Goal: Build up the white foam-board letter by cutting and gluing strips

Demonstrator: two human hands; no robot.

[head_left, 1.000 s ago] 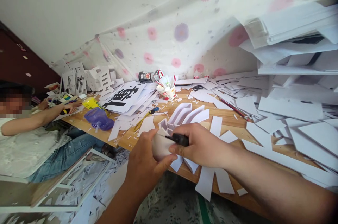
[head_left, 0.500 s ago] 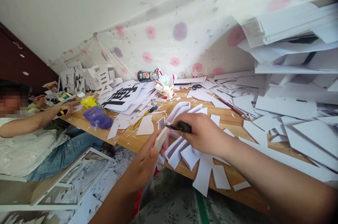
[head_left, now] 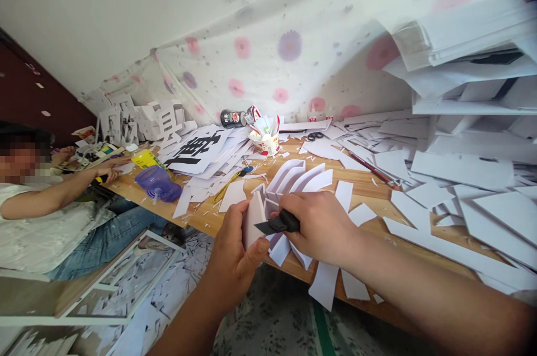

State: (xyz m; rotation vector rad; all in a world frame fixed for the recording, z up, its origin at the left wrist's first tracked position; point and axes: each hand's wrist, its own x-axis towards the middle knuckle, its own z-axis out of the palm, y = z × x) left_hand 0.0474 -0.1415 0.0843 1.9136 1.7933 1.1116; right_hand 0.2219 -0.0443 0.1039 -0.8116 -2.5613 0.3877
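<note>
My left hand (head_left: pixel 235 250) is closed round the edge of a white foam-board piece (head_left: pixel 252 219), which stands upright near the table's front edge. In my right hand (head_left: pixel 316 222) is a black utility knife (head_left: pixel 280 223), its dark blade pointing left against the face of that piece. Behind and beneath my right hand is a white board shape with several curved upright walls (head_left: pixel 289 177). Whether it joins the piece in my left hand is hidden by my fingers. Loose white strips (head_left: pixel 325 286) hang over the table edge below.
A paper cup of tools (head_left: pixel 267 142), a dark can (head_left: pixel 232 118) and a printed character sheet (head_left: pixel 197 149) are farther back. A purple plastic item (head_left: pixel 158 183) lies left. White offcuts (head_left: pixel 440 244) cover the right. Another person's hand (head_left: pixel 109 172) holds a yellow-black tool.
The held board piece has turned so its broad face shows. The knife blade has moved down to that face. My left hand has shifted its grip, and the view has moved slightly.
</note>
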